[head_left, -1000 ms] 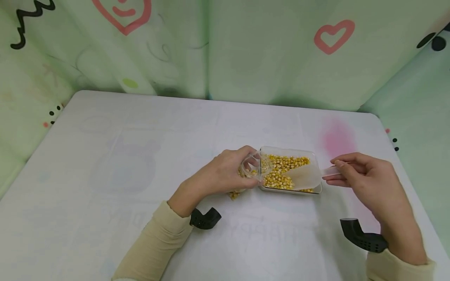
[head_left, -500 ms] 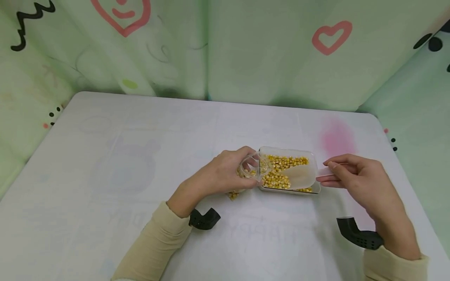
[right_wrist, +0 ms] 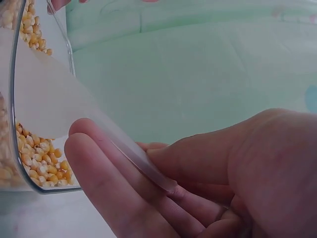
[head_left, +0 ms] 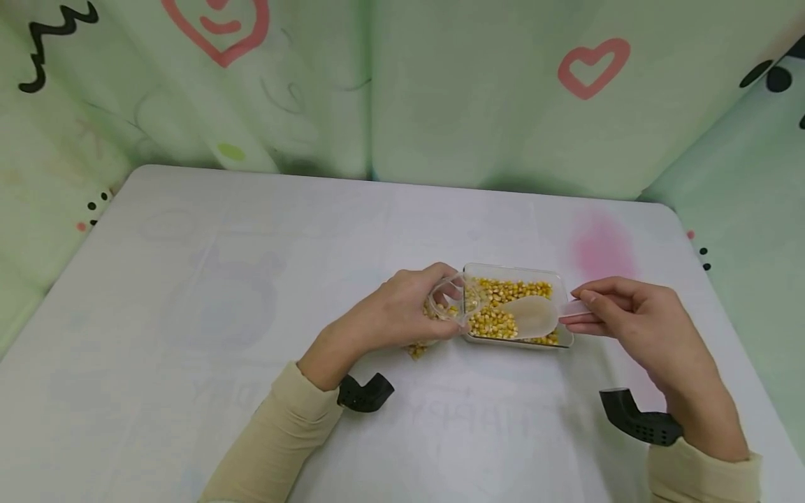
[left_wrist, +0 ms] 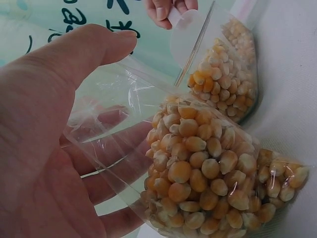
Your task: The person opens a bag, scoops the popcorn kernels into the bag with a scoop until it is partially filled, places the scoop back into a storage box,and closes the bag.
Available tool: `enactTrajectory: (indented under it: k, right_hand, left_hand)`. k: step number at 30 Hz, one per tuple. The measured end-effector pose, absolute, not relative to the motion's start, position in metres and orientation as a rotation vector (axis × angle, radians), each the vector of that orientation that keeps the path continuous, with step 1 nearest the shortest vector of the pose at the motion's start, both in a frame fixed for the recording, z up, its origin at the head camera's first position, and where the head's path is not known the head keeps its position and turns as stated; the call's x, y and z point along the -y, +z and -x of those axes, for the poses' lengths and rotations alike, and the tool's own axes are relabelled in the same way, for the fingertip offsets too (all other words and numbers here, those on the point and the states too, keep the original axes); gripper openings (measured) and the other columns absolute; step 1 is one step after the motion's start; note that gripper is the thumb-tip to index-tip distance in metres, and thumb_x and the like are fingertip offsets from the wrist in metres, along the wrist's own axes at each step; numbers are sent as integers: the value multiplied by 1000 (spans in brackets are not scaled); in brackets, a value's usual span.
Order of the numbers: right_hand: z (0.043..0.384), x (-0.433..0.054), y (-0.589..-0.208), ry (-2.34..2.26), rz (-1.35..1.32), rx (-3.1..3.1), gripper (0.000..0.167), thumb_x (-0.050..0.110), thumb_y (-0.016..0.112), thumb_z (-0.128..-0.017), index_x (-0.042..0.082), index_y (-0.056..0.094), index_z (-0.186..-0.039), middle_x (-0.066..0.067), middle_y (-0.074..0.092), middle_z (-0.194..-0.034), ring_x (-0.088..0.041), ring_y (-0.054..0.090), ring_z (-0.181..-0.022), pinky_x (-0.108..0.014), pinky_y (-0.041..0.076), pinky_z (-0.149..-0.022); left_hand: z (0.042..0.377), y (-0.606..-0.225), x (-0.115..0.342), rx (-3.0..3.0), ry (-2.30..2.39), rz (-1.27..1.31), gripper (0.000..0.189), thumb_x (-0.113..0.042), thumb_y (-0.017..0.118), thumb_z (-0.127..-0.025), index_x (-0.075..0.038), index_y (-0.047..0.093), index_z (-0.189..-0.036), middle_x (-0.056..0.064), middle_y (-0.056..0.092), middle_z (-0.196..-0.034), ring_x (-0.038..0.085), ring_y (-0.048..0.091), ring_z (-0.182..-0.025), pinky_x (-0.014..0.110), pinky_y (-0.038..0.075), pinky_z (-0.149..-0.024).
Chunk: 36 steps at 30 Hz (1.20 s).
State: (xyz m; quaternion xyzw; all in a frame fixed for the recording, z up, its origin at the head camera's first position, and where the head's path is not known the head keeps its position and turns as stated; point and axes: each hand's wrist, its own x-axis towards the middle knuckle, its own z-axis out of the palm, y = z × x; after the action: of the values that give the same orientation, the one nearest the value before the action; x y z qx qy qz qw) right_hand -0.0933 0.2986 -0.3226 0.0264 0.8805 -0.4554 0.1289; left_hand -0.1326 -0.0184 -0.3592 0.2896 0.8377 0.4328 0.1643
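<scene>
In the head view, my left hand holds the mouth of a clear plastic bag wide between thumb and fingers. Its lower part, full of yellow corn kernels, rests on the table in the left wrist view. Right beside the bag stands a clear rectangular container with more corn kernels inside. My right hand pinches the handle of a translucent white scoop between thumb and fingers. The scoop's bowl dips into the container from the right, tip among the kernels.
The white table bears faint print and a pink patch behind the right hand. Green curtains hang at the back and sides. Black curved camera mounts sit at both wrists.
My right hand has moved a little left, carrying the scoop further into the container. The scoop's bowl has tilted and shows a rounder outline. The left hand and bag stay nearly still.
</scene>
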Motion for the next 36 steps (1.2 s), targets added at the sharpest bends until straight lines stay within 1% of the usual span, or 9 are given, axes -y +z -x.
enactTrajectory:
  k: [5,8,10,18,23,26,32,36]
  right_hand:
    - [94,-298,-324,-1349,-74,-2491,45,33,53,-102,-4,55,-128,6,76,-103,-17,75,-94,-12,52,-83]
    - [94,-297,-325,-1354,-70,-2479,45,33,52,-103,-4,55,-129,8,75,-106,-16,75,-95,-12,52,-83]
    - [94,-296,-326,-1368,-60,-2473,45,32,52,-103,-5,55,-128,7,75,-106,-17,75,-95,-13,53,-83]
    - [96,-289,-328,-1416,-43,-2429,46,34,53,-102,-5,55,-127,-3,77,-103,-20,75,-94,-14,52,-85]
    - [97,-290,-330,-1430,-33,-2423,45,32,53,-102,-5,55,-127,-3,77,-103,-21,75,-95,-14,53,-84]
    - [98,-291,-332,-1474,-21,-2397,44,30,54,-102,-7,55,-126,-4,77,-102,-22,75,-94,-16,54,-84]
    - [101,-298,-338,-1703,7,-2269,41,21,60,-99,-11,55,-122,-6,77,-101,-23,76,-90,-26,57,-81]
    - [101,-302,-341,-1840,11,-2206,33,16,61,-98,-10,59,-118,-9,76,-100,-25,76,-89,-33,57,-79]
  left_hand:
    - [132,-359,18,-2393,1232,-830,48,-31,75,-85,-15,55,-126,-6,68,-117,6,62,-101,25,50,-88]
    - [132,-360,18,-2395,1229,-834,49,-32,76,-85,-15,55,-126,-6,68,-117,5,62,-100,25,50,-89]
    - [132,-360,18,-2395,1231,-835,50,-31,76,-85,-14,54,-127,-5,68,-117,6,62,-100,25,51,-89]
    - [133,-360,18,-2388,1242,-837,49,-30,75,-85,-14,54,-127,-6,67,-118,5,62,-100,25,51,-88]
    - [132,-360,19,-2393,1251,-844,51,-30,76,-85,-13,55,-128,-5,68,-118,6,62,-101,26,51,-88]
    - [132,-360,19,-2395,1253,-843,52,-30,76,-84,-12,55,-128,-5,68,-118,7,63,-101,26,51,-88]
    - [133,-360,20,-2381,1265,-843,50,-30,76,-85,-13,55,-127,-6,67,-118,6,62,-100,25,50,-88]
    - [133,-360,20,-2372,1270,-845,49,-30,76,-85,-14,55,-127,-6,67,-118,6,63,-100,25,50,-89]
